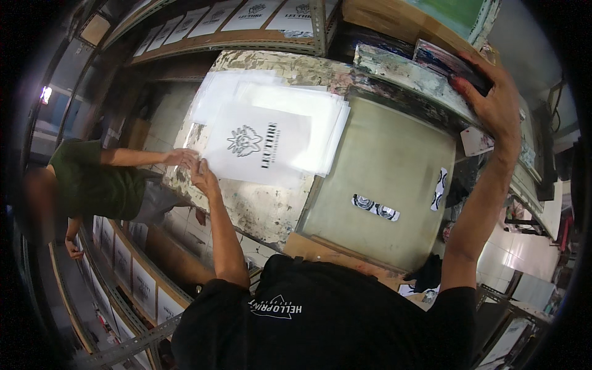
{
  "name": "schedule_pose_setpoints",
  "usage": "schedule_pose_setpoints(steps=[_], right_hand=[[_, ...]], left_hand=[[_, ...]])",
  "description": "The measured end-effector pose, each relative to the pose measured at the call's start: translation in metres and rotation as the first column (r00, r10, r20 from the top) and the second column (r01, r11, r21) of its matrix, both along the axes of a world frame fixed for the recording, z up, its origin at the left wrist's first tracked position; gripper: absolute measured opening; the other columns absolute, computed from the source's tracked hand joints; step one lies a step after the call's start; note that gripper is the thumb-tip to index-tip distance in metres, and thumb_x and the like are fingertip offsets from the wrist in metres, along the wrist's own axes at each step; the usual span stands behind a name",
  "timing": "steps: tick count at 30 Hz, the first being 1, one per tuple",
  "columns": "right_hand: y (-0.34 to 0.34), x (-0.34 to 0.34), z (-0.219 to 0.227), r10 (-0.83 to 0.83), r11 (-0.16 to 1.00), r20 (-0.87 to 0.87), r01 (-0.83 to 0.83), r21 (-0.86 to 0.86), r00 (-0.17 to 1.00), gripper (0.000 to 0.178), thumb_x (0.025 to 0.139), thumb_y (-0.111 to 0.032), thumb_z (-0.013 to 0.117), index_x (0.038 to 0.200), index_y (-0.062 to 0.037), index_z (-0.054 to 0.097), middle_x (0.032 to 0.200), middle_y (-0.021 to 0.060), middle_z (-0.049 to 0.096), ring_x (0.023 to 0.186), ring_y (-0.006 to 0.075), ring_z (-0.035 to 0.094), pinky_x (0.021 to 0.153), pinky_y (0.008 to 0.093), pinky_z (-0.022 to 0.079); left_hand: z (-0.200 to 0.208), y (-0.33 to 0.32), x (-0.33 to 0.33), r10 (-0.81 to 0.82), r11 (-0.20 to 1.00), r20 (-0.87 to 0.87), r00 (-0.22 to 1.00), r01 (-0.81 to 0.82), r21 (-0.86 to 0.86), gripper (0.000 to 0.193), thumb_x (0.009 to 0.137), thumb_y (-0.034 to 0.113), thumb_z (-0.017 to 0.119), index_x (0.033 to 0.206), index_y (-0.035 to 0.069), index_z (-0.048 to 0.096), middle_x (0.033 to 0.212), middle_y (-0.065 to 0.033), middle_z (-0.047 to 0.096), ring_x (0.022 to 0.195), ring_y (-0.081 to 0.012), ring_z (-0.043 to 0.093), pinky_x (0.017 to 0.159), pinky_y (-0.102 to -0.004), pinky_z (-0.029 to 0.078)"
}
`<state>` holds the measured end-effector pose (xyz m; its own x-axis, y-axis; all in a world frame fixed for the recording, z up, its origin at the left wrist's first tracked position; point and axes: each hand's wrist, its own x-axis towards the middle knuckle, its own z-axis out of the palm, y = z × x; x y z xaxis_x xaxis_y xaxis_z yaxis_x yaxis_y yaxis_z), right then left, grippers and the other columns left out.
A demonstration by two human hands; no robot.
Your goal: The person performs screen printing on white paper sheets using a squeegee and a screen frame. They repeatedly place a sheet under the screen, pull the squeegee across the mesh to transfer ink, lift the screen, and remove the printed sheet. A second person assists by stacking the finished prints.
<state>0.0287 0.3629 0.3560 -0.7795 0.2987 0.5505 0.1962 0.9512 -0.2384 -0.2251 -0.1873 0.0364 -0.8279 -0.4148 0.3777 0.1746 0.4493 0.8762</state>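
A white sheet [287, 139] with a dark printed emblem and lettering lies over a loose stack of white sheets [336, 123] on the paint-stained table. My left hand [205, 180] is at the sheet's left edge, its fingers closed on the margin. Right beside it, a co-worker's hand [180, 158] reaches to the same edge, almost touching my fingers. At the far right, my right hand [496, 102] grips the edge of a raised wooden screen frame [394, 24] with green mesh; a reddish stain marks its thumb, and some fingertips are hidden.
A pale glassy board [388, 148] beside the stack carries a black-and-white patterned strip [375, 208]. A paint-crusted bar [401, 68] crosses behind it. Racks hold printed sheets at the back [246, 15] and lower left [143, 280]. A co-worker in a green shirt [102, 179] stands left.
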Motion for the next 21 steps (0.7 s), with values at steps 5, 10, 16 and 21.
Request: schedule_pose_setpoints(steps=[5,10,16,21], right_hand=[[0.005,0.002,-0.003,-0.033,0.999,0.026,0.033,-0.016,0.999,0.050,0.075,-0.045,0.082,0.116,-0.0184,0.074,0.103,0.0155,0.072,0.098,0.0305,0.066,0.088,0.0397,0.050],[0.003,-0.001,0.000,-0.003,1.000,0.025,0.004,-0.024,1.000,0.051,0.076,-0.043,0.082,0.117,-0.0139,0.074,0.103,0.0161,0.073,0.093,0.0285,0.068,0.085,0.0368,0.052],[0.006,-0.005,0.002,0.091,0.994,-0.016,-0.092,-0.060,0.996,0.051,0.077,-0.040,0.082,0.115,-0.0079,0.073,0.100,0.0157,0.075,0.087,0.0272,0.071,0.081,0.0340,0.054],[0.007,-0.006,0.004,0.047,0.999,-0.020,-0.047,0.010,0.999,0.049,0.077,-0.041,0.081,0.113,-0.0092,0.074,0.098,0.0153,0.075,0.086,0.0275,0.072,0.081,0.0356,0.054]], left_hand=[[-0.008,0.022,-0.010,0.082,0.834,-0.443,0.893,-0.305,-0.461,0.040,0.082,0.020,0.080,0.111,-0.005,0.069,0.104,-0.0241,0.066,0.099,-0.0370,0.062,0.086,-0.0428,0.050],[-0.010,0.170,0.084,-0.511,0.696,0.025,0.859,0.430,-0.576,0.026,0.075,0.026,0.083,0.096,0.012,0.077,0.099,-0.0071,0.068,0.096,-0.0258,0.061,0.083,-0.0403,0.044],[-0.046,0.204,0.099,-0.536,0.749,0.209,0.818,0.575,-0.330,0.017,0.076,0.018,0.081,0.089,0.009,0.076,0.091,-0.0083,0.065,0.081,-0.0270,0.061,0.072,-0.0394,0.046],[0.008,0.219,0.082,-0.565,0.815,0.071,0.822,0.570,-0.108,0.011,0.080,0.013,0.078,0.083,0.003,0.074,0.086,-0.0113,0.064,0.078,-0.0221,0.059,0.072,-0.0319,0.047]])
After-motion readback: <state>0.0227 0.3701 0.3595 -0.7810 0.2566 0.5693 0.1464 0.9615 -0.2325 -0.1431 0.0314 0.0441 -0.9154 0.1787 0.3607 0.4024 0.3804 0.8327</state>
